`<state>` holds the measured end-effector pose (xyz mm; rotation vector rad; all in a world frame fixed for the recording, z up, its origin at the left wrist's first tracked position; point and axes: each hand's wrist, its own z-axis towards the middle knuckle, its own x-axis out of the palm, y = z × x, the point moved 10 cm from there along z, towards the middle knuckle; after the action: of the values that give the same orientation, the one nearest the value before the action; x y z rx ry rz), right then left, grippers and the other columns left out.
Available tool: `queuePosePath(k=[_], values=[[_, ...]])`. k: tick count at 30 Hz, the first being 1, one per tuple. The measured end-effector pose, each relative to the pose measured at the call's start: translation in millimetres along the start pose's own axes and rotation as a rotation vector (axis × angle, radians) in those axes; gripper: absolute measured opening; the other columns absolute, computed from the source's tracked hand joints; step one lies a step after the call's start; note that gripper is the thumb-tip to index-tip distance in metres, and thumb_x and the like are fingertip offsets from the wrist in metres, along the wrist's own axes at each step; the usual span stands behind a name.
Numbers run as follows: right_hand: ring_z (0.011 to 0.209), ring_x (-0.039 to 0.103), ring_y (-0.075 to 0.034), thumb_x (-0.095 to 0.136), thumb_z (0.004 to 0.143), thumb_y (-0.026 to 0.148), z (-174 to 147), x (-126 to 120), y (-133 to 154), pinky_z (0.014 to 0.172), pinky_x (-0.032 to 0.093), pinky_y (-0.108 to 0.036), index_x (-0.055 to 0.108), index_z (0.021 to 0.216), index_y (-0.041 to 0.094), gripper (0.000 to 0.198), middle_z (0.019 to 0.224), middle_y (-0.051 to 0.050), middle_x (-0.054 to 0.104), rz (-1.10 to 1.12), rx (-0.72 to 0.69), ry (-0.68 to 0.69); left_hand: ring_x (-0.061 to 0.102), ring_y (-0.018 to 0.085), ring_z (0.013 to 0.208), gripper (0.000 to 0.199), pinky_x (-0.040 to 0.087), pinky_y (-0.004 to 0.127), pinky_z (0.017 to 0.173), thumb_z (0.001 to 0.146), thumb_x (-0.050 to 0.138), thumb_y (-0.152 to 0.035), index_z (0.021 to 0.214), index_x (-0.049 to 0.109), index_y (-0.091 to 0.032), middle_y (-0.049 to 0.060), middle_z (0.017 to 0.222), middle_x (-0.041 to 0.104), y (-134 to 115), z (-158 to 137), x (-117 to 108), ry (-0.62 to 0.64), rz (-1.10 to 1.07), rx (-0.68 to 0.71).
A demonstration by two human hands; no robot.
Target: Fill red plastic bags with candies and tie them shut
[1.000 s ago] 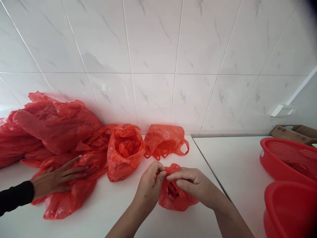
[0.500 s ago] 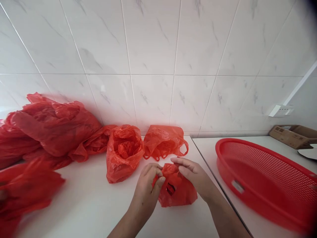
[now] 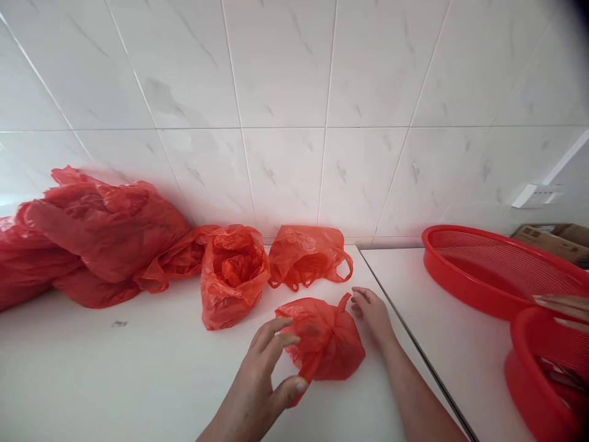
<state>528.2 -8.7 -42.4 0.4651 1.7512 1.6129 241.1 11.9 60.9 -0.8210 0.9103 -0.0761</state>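
A tied red plastic bag (image 3: pixel 343 353) sits on the white table, with something dark faintly showing through it. My left hand (image 3: pixel 257 368) is open at its left side, fingers spread and curved, the thumb beside a loose strip of the bag. My right hand (image 3: pixel 373 316) is closed at the bag's upper right, its bent fingertips at the end of the short upright handle. Behind them an open-topped red bag (image 3: pixel 234 276) with crumpled red plastic inside stands beside a limp red bag (image 3: pixel 308 255) with loop handles.
A heap of red plastic bags (image 3: pixel 105 233) lies against the tiled wall at left. On the right are a large red mesh basket (image 3: pixel 460 294), a second red basket (image 3: pixel 524 368) holding flat pieces, another person's hand (image 3: pixel 565 307) and a cardboard box (image 3: pixel 547 239). A seam (image 3: pixel 405 319) divides the tabletops.
The bag's top is now gathered and tied; my left hand has spread open and my right moved slightly right. The red plastic at lower left is gone. A second basket has appeared at right.
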Motion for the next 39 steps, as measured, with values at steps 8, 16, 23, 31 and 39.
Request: queuePosePath(k=[8, 16, 23, 31, 39], values=[[0.085, 0.065, -0.024, 0.055, 0.069, 0.051, 5.4, 3.7, -15.0, 0.076, 0.049, -0.035, 0.064, 0.097, 0.019, 0.044, 0.096, -0.008, 0.070, -0.122, 0.014, 0.083, 0.035, 0.047, 0.128, 0.103, 0.039, 0.062, 0.095, 0.049, 0.086, -0.037, 0.139, 0.037, -0.030, 0.018, 0.153, 0.021, -11.4, 27.9, 67.1, 0.176, 0.280, 0.045], [0.087, 0.066, -0.029, 0.051, 0.066, 0.055, 25.4, -0.1, -44.3, 0.075, 0.047, -0.041, 0.065, 0.099, 0.027, 0.046, 0.091, -0.006, 0.072, -0.391, 0.080, 0.114, 0.057, 0.014, 0.066, 0.023, 0.044, 0.022, 0.060, 0.062, 0.052, -0.005, 0.074, 0.062, -0.021, -0.002, 0.076, 0.064, 39.2, -19.3, -11.3, 0.066, 0.164, -0.196], [0.093, 0.064, -0.028, 0.050, 0.069, 0.055, 22.9, 8.9, -46.8, 0.076, 0.047, -0.039, 0.064, 0.100, 0.029, 0.043, 0.099, -0.004, 0.070, -0.431, 0.097, 0.127, 0.054, 0.012, 0.063, 0.029, 0.040, 0.019, 0.056, 0.059, 0.034, -0.001, 0.068, 0.054, -0.020, -0.004, 0.067, 0.059, 86.0, -88.7, -155.5, -0.132, 0.315, -0.569], [0.087, 0.064, -0.023, 0.047, 0.076, 0.049, 5.0, 12.0, -19.1, 0.075, 0.049, -0.034, 0.065, 0.097, 0.025, 0.037, 0.100, -0.004, 0.069, -0.369, -0.011, 0.040, 0.054, 0.034, 0.109, 0.031, 0.047, 0.042, 0.080, 0.081, 0.054, -0.035, 0.110, 0.057, -0.026, 0.008, 0.129, 0.051, 88.4, -118.7, -243.2, -0.644, 0.892, -0.577], [0.115, 0.051, -0.023, 0.037, 0.087, 0.025, -30.5, 91.3, 56.0, 0.095, 0.044, -0.038, 0.053, 0.122, 0.017, 0.040, 0.127, -0.011, 0.053, -0.510, -0.582, 0.018, 0.063, 0.019, 0.091, 0.021, 0.052, 0.029, 0.078, 0.082, 0.053, -0.024, 0.100, 0.063, -0.026, 0.004, 0.104, 0.067, 86.3, -17.4, -49.4, -0.006, 0.109, -0.292]])
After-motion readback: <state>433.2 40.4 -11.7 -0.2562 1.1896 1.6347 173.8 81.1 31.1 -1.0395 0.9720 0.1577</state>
